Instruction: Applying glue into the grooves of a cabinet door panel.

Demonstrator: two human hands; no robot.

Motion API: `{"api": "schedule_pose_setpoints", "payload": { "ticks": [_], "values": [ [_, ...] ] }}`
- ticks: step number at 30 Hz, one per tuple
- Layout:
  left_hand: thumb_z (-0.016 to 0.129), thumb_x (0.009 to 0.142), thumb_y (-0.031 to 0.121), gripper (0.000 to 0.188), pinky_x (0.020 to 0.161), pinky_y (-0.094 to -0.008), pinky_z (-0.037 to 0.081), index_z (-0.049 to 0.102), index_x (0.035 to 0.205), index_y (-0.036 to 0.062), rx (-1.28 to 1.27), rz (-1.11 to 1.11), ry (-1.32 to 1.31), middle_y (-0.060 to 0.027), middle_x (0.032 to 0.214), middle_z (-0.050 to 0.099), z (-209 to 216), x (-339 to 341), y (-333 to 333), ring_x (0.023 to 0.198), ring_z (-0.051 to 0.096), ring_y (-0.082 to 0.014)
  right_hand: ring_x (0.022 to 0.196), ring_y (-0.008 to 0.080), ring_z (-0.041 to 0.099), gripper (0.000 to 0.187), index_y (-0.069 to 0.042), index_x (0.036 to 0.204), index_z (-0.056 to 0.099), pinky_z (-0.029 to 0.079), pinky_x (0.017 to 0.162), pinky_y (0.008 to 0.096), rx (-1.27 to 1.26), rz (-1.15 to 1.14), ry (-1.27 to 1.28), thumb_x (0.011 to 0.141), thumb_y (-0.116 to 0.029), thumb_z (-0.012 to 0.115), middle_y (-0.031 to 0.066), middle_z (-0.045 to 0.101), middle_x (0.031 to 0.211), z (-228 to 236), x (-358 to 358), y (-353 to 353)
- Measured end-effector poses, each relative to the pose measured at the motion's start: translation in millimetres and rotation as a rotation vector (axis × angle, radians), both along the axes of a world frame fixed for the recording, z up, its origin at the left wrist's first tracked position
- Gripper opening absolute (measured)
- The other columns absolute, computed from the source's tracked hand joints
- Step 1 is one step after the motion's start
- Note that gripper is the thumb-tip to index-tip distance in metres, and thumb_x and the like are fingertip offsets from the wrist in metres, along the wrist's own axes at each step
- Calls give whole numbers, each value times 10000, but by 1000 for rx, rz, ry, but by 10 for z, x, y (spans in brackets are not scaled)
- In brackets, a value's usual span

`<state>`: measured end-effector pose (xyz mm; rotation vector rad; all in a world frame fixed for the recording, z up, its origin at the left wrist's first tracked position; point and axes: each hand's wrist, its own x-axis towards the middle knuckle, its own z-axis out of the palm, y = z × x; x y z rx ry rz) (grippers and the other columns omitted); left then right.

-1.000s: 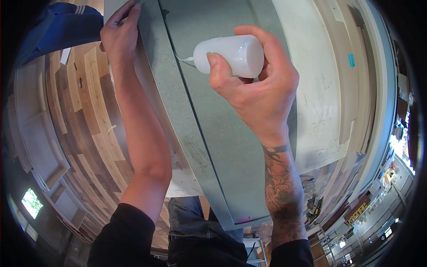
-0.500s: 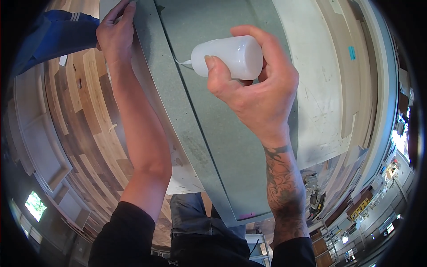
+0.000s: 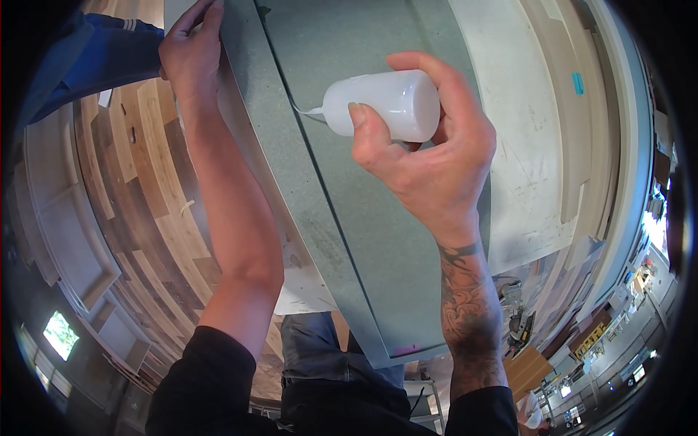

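Observation:
My right hand [image 3: 443, 156] is closed around a translucent white squeeze bottle [image 3: 374, 104], tipped on its side with its base to the right. Its thin curved nozzle [image 3: 309, 111] points left, the tip at or just over a dark narrow groove [image 3: 318, 171]. That groove runs lengthwise down a grey-green panel [image 3: 392, 247] and turns a corner at the near end. By the panel's far left edge is my left hand [image 3: 193, 58], fingers bent and closed together. What those fingers hold, if anything, is hidden near the picture's upper rim.
Under the panel lies a pale, scuffed board [image 3: 527, 189]. Long strips [image 3: 574, 145] are stacked to the right, one bearing a blue-green tape piece [image 3: 578, 83]. A person in blue clothing [image 3: 109, 58] stands at far left, over wood-plank flooring [image 3: 160, 167]. White shelving frames [image 3: 65, 218] stand left.
My right hand and the bottle have shifted slightly right and nearer to me, with the nozzle tip moving along the groove. My left hand stays in place.

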<state>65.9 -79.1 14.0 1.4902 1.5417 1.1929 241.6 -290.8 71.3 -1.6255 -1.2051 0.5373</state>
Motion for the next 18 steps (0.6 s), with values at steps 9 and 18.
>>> {"api": "schedule_pose_setpoints", "payload": {
  "ticks": [9,18],
  "values": [
    [705,954,134,309,868,-223,485,724,1229,-5,35,-31,9,-64,1079,737,-18,-54,51,936,644,-107,879,151,706,498,-7,1225,628,598,735,286,-6,8,18,772,-92,815,86,684,992,-18,4,-57],
    [696,960,120,308,897,-233,479,715,1227,-33,38,-65,-30,-90,1107,723,-4,-18,44,984,637,-130,870,138,697,502,-8,1230,629,591,735,277,-36,1,24,769,-81,813,77,684,978,62,33,-155]
  ]
}}
